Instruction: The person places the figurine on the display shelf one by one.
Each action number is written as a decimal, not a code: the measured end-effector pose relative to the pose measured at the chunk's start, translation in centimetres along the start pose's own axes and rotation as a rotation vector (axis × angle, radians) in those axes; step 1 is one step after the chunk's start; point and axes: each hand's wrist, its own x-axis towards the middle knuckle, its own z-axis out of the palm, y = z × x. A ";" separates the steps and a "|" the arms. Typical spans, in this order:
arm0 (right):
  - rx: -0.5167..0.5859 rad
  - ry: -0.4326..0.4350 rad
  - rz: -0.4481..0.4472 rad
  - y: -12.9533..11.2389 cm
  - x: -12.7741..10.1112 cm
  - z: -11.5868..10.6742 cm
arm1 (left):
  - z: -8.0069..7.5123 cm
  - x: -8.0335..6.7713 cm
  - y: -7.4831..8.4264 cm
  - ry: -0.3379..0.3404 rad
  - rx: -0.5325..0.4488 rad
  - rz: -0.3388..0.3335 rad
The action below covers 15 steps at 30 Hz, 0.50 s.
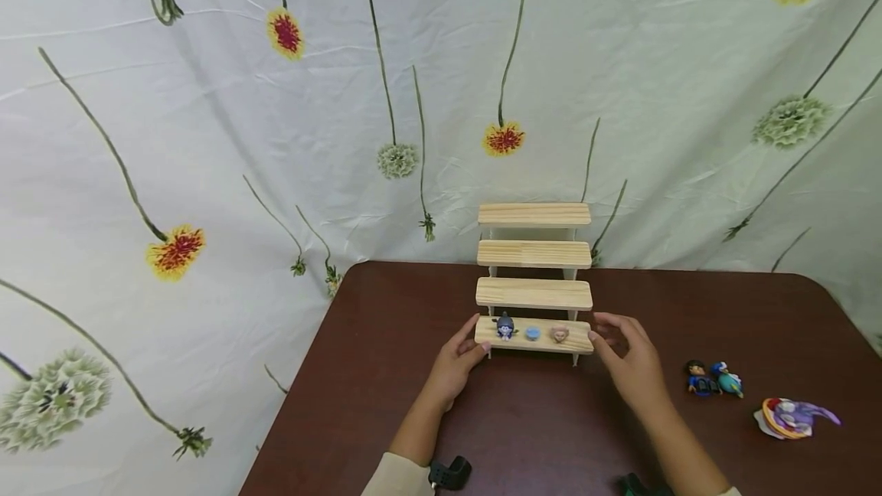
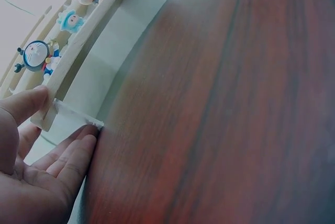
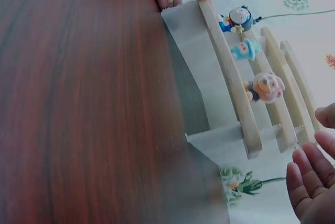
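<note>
- A 4-tier display stand of pale wooden boards with translucent side panels (image 1: 534, 293) stands on the dark reddish-brown wooden counter (image 1: 386, 373), near its back edge and between the 2 hands.
- The left hand (image 1: 451, 370) pinches the left end of the stand's lowest board, its thumb pressed on the front edge and its other fingers beside the side panel.
- The right hand (image 1: 634, 370) is spread, its fingers loosely bent, just beside the right end of the stand; the right wrist view shows a gap between them.
- On the lowest board are 3 small figurines, left to right: a dark-blue and white cat-like figurine (image 1: 505, 327), a light-blue figurine (image 1: 532, 334) and a pinkish-tan bear-like figurine (image 1: 560, 334).
- To the right of the right hand, on the counter, a black-haired figurine in blue (image 1: 701, 379) lies beside a blue and teal bird-like figurine (image 1: 728, 380).
- Farther right is a purple and white figurine with an orange ring (image 1: 792, 418).
- Behind the counter hangs a whitish cloth printed with flowers (image 1: 441, 44).
</note>
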 end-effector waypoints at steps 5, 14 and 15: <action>-0.015 0.013 0.019 0.3 -0.2 -0.8 | -0.1 0.0 0.0 -0.003 0.008 -0.003; -0.065 0.038 0.086 1.0 -0.8 -2.3 | -0.1 0.0 0.0 -0.009 -0.008 -0.002; -0.065 0.040 0.092 1.0 -0.8 -2.5 | -0.1 0.0 -0.1 -0.009 -0.009 -0.001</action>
